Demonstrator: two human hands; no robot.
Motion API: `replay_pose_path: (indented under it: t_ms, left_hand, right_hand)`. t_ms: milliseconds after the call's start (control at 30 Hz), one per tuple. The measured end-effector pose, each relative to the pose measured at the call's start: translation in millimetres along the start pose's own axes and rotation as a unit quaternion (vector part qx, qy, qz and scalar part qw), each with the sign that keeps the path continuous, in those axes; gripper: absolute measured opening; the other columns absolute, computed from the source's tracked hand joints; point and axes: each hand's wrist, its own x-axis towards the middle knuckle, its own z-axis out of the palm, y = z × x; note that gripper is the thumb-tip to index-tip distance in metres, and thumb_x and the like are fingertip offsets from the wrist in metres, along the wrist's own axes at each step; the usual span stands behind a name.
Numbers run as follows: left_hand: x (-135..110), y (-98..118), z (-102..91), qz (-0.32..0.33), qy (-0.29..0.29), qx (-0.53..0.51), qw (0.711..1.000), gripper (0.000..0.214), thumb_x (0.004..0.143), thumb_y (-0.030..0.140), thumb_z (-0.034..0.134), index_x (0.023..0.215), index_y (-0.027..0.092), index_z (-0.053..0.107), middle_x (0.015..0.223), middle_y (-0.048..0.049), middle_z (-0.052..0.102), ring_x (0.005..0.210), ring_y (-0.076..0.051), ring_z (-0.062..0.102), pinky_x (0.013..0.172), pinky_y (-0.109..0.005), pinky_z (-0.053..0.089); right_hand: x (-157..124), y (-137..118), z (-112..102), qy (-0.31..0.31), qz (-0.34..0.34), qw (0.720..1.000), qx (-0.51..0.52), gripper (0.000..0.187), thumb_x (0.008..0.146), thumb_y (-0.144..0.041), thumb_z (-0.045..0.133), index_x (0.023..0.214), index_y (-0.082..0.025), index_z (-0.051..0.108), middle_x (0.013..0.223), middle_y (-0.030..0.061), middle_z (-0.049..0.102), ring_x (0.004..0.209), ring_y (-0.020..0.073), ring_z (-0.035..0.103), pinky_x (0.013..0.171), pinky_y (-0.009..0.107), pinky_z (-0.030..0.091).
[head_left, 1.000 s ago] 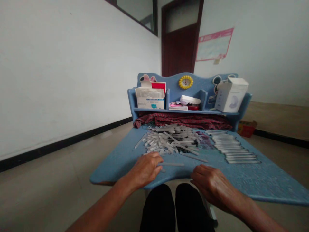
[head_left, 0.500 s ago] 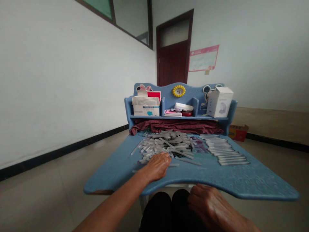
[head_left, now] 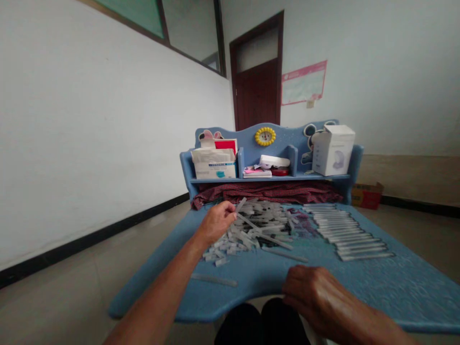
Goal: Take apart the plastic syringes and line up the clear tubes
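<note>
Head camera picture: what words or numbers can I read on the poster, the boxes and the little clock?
Nothing can be read.
Pink-bordered wall poster: print too blurred.
White carton with teal mark, left on the blue shelf: print line too small.
White cardboard box, right on the shelf: pale picture, no legible words.
Yellow flower-shaped clock: numerals too small.
Clear plastic stick in left hand: no print seen.
</note>
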Motion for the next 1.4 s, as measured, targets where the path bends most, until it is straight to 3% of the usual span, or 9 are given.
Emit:
replay_pose_path:
  t_ms: [233, 367, 533, 667, 800, 1067, 1400]
  left_hand:
    - [27, -14, 2.9, -0.066, 0.026, -0.192, 0.979, 0.020, 0.068, 0.033, 0.060, 0.078, 0.016, 0.053, 0.074, -0.0022, 0.062, 0.068, -0.016, 0.063, 0.060, -0.028, 0.051]
    - [28, -23, 1.1, -0.109, 0.025, -0.295, 0.949, 0.016, 0.065, 0.024, 0.066, 0.074, 0.014, 0.057, 0.071, -0.0021, 0.063, 0.066, -0.014, 0.060, 0.058, -0.024, 0.049]
    - [29, -36, 3.0, -0.139, 0.050, -0.356, 0.923, 0.012, 0.069, 0.020, 0.064, 0.076, 0.013, 0.057, 0.082, -0.0050, 0.066, 0.070, -0.013, 0.061, 0.060, -0.023, 0.048]
    - [39, -26, 4.7, -0.141, 0.056, -0.335, 0.930, 0.010, 0.071, 0.019, 0.062, 0.078, 0.012, 0.059, 0.074, -0.0039, 0.066, 0.061, -0.011, 0.059, 0.058, -0.023, 0.045]
    - [45, -17, 3.3, -0.120, 0.067, -0.332, 0.933, 0.010, 0.069, 0.018, 0.062, 0.077, 0.012, 0.059, 0.073, -0.0033, 0.066, 0.059, -0.011, 0.058, 0.059, -0.022, 0.044]
    - [41, -53, -4.3, -0.142, 0.140, -0.286, 0.937, 0.011, 0.067, 0.019, 0.061, 0.076, 0.013, 0.058, 0.065, -0.0005, 0.062, 0.055, -0.010, 0.054, 0.055, -0.022, 0.040]
    - [38, -57, 0.3, -0.166, 0.111, -0.249, 0.948, 0.009, 0.068, 0.022, 0.058, 0.074, 0.015, 0.058, 0.061, 0.0007, 0.061, 0.052, -0.010, 0.050, 0.051, -0.022, 0.036]
  right_hand:
    - [59, 40, -25, 0.006, 0.022, 1.000, 0.000, 0.024, 0.090, -0.022, 0.042, 0.072, -0.018, 0.057, 0.076, 0.0008, 0.061, 0.068, 0.0102, 0.056, 0.061, 0.022, 0.032]
    - [94, 59, -31, -0.005, 0.048, 0.999, -0.020, 0.026, 0.088, -0.024, 0.044, 0.066, -0.018, 0.056, 0.069, 0.0007, 0.062, 0.064, 0.0104, 0.056, 0.058, 0.022, 0.030]
    - [127, 78, -31, -0.011, 0.118, 0.991, -0.062, 0.021, 0.085, -0.025, 0.045, 0.072, -0.020, 0.061, 0.063, 0.0018, 0.064, 0.062, 0.0134, 0.059, 0.056, 0.024, 0.028]
    - [149, 90, -27, -0.004, 0.148, 0.984, -0.100, 0.020, 0.086, -0.027, 0.044, 0.086, -0.023, 0.063, 0.068, 0.0034, 0.066, 0.065, 0.0164, 0.062, 0.055, 0.024, 0.028]
    - [163, 95, -18, -0.011, 0.149, 0.980, -0.131, 0.020, 0.086, -0.029, 0.044, 0.089, -0.024, 0.062, 0.068, 0.0041, 0.067, 0.066, 0.0178, 0.063, 0.054, 0.024, 0.027]
    - [180, 88, -9, -0.035, 0.124, 0.982, -0.141, 0.022, 0.088, -0.031, 0.042, 0.087, -0.024, 0.063, 0.069, 0.0043, 0.068, 0.067, 0.0180, 0.064, 0.054, 0.024, 0.030]
    - [212, 71, -2, -0.056, 0.128, 0.968, -0.207, 0.023, 0.085, -0.031, 0.045, 0.092, -0.021, 0.065, 0.081, 0.0128, 0.070, 0.078, 0.0277, 0.067, 0.062, 0.031, 0.046]
